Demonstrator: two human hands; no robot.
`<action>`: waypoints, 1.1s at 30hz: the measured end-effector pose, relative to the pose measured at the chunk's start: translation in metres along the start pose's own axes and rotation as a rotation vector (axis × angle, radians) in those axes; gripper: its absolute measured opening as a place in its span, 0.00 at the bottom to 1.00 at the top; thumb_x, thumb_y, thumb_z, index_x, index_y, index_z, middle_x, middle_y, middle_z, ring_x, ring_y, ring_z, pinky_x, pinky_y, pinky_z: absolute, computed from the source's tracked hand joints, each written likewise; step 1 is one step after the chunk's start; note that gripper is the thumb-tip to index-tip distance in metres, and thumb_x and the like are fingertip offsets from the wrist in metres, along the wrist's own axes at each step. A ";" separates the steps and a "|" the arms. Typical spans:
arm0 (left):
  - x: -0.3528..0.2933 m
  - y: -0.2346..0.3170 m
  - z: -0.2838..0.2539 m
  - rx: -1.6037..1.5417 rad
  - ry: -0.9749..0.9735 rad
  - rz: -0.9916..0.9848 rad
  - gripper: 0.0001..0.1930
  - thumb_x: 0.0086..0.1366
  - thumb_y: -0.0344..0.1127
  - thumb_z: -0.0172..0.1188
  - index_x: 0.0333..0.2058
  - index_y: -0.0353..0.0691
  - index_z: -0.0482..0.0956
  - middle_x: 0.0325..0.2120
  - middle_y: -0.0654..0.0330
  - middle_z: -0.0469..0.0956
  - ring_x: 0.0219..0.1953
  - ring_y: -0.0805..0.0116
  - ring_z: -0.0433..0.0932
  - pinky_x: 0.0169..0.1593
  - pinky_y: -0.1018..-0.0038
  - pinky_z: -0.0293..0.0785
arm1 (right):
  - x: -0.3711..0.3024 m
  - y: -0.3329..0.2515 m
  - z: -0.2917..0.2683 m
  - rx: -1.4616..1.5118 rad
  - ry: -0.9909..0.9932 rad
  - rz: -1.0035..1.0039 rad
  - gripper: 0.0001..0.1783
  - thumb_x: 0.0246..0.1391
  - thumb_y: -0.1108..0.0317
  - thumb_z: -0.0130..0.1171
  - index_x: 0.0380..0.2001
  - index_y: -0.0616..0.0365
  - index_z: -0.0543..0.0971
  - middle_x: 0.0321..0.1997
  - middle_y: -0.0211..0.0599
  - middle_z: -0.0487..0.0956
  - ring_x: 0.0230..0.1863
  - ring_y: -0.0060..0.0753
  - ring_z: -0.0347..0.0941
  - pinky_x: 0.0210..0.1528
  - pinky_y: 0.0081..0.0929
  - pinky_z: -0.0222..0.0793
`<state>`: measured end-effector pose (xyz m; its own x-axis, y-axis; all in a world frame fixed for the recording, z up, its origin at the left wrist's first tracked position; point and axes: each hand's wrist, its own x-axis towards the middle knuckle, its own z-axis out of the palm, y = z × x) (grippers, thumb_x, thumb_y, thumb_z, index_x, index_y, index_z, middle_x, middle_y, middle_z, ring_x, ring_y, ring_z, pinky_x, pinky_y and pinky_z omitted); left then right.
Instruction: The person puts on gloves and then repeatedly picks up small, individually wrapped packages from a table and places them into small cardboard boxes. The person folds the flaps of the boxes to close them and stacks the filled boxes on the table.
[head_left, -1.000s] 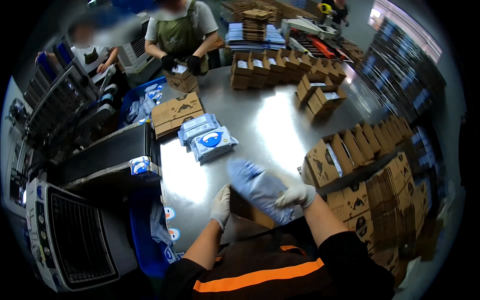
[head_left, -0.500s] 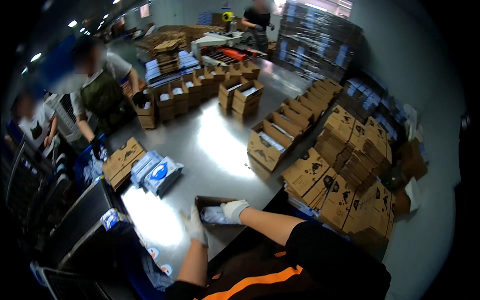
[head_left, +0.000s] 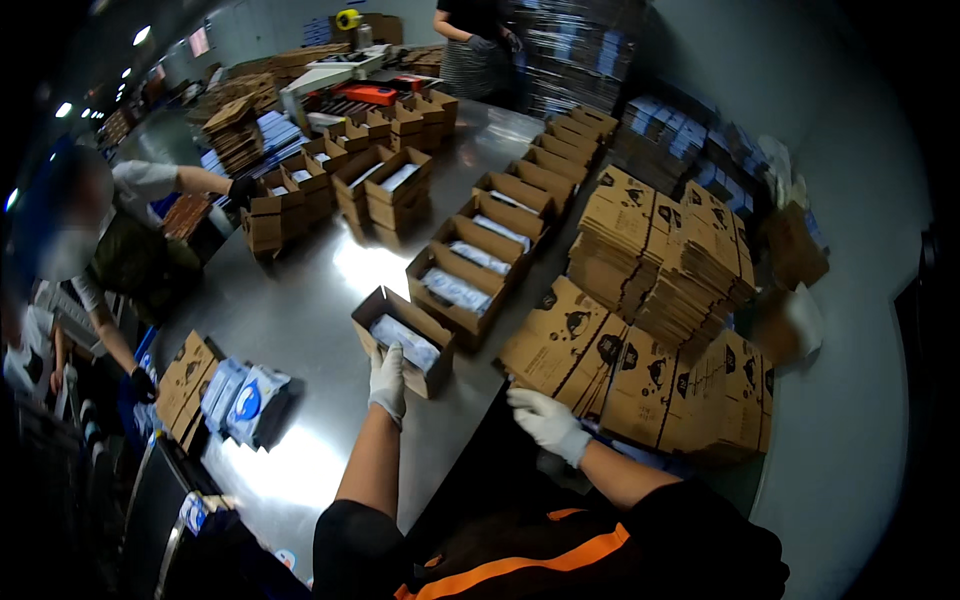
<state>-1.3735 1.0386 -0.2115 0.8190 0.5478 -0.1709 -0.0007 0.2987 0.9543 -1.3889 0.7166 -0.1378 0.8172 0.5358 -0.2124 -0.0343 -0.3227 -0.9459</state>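
Observation:
A small open cardboard box (head_left: 434, 372) stands on the metal table in front of me, with a white-and-blue soft pack (head_left: 405, 338) inside. My left hand (head_left: 388, 384), in a white glove, grips its near wall, fingers at the rim. My right hand (head_left: 548, 425), also gloved, is beside the near edge of a pile of flat printed cartons (head_left: 560, 330). Its fingers are stretched out and hold nothing that I can see; whether they touch the cartons I cannot tell. Just beyond the held box, a row of open boxes (head_left: 438, 312) with similar packs runs away from me.
Blue-and-white packs (head_left: 250, 405) lie on the left of the table (head_left: 300, 330), next to flat cartons (head_left: 185, 385). A co-worker's dark-gloved hand (head_left: 243, 190) is at another row of boxes (head_left: 275, 225). Taller carton stacks (head_left: 640, 230) stand at the right. Another person (head_left: 475, 50) stands at the far end.
The box has moved forward and stands close to the row, my left hand still on it. My right hand has left the box and moved right to the flat cartons. The view has shifted right.

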 end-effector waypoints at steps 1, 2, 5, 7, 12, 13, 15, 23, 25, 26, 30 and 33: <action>-0.032 0.039 0.087 0.508 0.184 0.204 0.31 0.68 0.40 0.58 0.64 0.30 0.62 0.60 0.42 0.68 0.63 0.51 0.68 0.66 0.66 0.62 | -0.015 0.053 -0.045 0.089 0.199 0.102 0.29 0.61 0.68 0.54 0.64 0.66 0.67 0.62 0.49 0.75 0.63 0.41 0.71 0.65 0.31 0.64; -0.039 0.030 0.113 0.645 0.242 0.542 0.26 0.66 0.34 0.59 0.60 0.30 0.69 0.57 0.42 0.73 0.60 0.48 0.71 0.64 0.63 0.65 | -0.019 0.084 -0.065 0.271 0.356 0.208 0.30 0.60 0.70 0.55 0.65 0.66 0.67 0.62 0.48 0.75 0.62 0.40 0.71 0.65 0.31 0.64; -0.069 0.013 0.189 0.755 -0.671 0.802 0.21 0.62 0.35 0.62 0.53 0.37 0.77 0.51 0.44 0.77 0.55 0.40 0.74 0.61 0.56 0.69 | -0.024 0.120 -0.103 0.595 0.604 0.510 0.37 0.56 0.72 0.60 0.68 0.65 0.62 0.51 0.40 0.77 0.48 0.31 0.75 0.50 0.26 0.73; -0.039 -0.062 0.205 1.089 -0.458 0.489 0.34 0.62 0.52 0.62 0.61 0.37 0.68 0.61 0.41 0.67 0.64 0.43 0.64 0.67 0.54 0.59 | -0.005 0.126 -0.113 0.650 0.549 0.628 0.38 0.55 0.71 0.61 0.69 0.64 0.61 0.47 0.37 0.77 0.44 0.30 0.75 0.47 0.27 0.74; -0.013 -0.089 0.244 1.177 -0.288 -0.011 0.38 0.62 0.60 0.59 0.61 0.35 0.67 0.63 0.41 0.64 0.64 0.42 0.63 0.69 0.54 0.54 | 0.009 0.151 -0.120 0.877 0.571 0.682 0.35 0.57 0.64 0.65 0.65 0.58 0.66 0.43 0.34 0.77 0.41 0.32 0.76 0.49 0.36 0.75; -0.023 -0.083 0.246 1.206 -0.304 0.098 0.36 0.61 0.57 0.61 0.58 0.35 0.69 0.61 0.42 0.66 0.63 0.43 0.63 0.69 0.54 0.53 | 0.002 0.162 -0.122 0.911 0.628 0.711 0.31 0.59 0.64 0.64 0.63 0.58 0.68 0.47 0.37 0.79 0.47 0.37 0.77 0.52 0.39 0.76; -0.032 -0.077 0.236 1.128 -0.280 0.297 0.27 0.58 0.46 0.67 0.51 0.36 0.74 0.55 0.44 0.71 0.58 0.45 0.69 0.67 0.57 0.59 | -0.008 0.122 -0.127 1.113 0.453 0.638 0.27 0.61 0.66 0.63 0.61 0.59 0.71 0.51 0.40 0.79 0.49 0.39 0.78 0.52 0.39 0.76; -0.149 0.010 0.068 0.521 -0.052 0.196 0.43 0.58 0.50 0.71 0.64 0.31 0.62 0.63 0.45 0.66 0.67 0.48 0.63 0.70 0.59 0.57 | -0.045 0.072 -0.093 0.053 0.018 0.201 0.17 0.60 0.69 0.62 0.51 0.60 0.80 0.49 0.42 0.83 0.48 0.36 0.81 0.48 0.32 0.77; -0.178 0.055 0.007 0.308 0.221 0.414 0.50 0.56 0.55 0.72 0.66 0.29 0.58 0.65 0.45 0.64 0.69 0.50 0.59 0.71 0.59 0.55 | -0.030 -0.020 -0.054 -0.548 -0.218 -0.075 0.17 0.60 0.63 0.60 0.51 0.53 0.81 0.45 0.42 0.84 0.45 0.43 0.81 0.47 0.37 0.77; -0.190 0.076 -0.024 0.234 0.320 0.563 0.53 0.55 0.58 0.73 0.67 0.28 0.56 0.65 0.45 0.62 0.70 0.52 0.57 0.71 0.58 0.54 | -0.021 -0.049 -0.028 -0.796 -0.359 -0.258 0.17 0.59 0.60 0.59 0.51 0.48 0.82 0.42 0.42 0.84 0.44 0.46 0.80 0.47 0.40 0.77; -0.261 0.068 -0.161 0.013 0.226 0.005 0.30 0.66 0.56 0.62 0.51 0.31 0.78 0.46 0.54 0.80 0.46 0.67 0.77 0.56 0.69 0.71 | 0.016 -0.106 0.101 -1.037 -0.662 -0.411 0.17 0.55 0.64 0.60 0.48 0.35 0.83 0.41 0.35 0.84 0.45 0.47 0.79 0.48 0.43 0.75; -0.310 0.070 -0.205 0.141 0.427 0.159 0.17 0.66 0.44 0.64 0.41 0.33 0.81 0.35 0.59 0.81 0.40 0.72 0.78 0.48 0.73 0.74 | 0.037 -0.111 0.185 -1.063 -0.715 -0.382 0.18 0.51 0.67 0.62 0.46 0.36 0.84 0.40 0.37 0.84 0.46 0.46 0.79 0.50 0.41 0.75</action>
<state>-1.7445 1.0500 -0.1417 0.5061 0.8591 -0.0770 -0.0049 0.0922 0.9957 -1.4613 0.9162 -0.0858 0.1847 0.9108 -0.3693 0.8558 -0.3338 -0.3952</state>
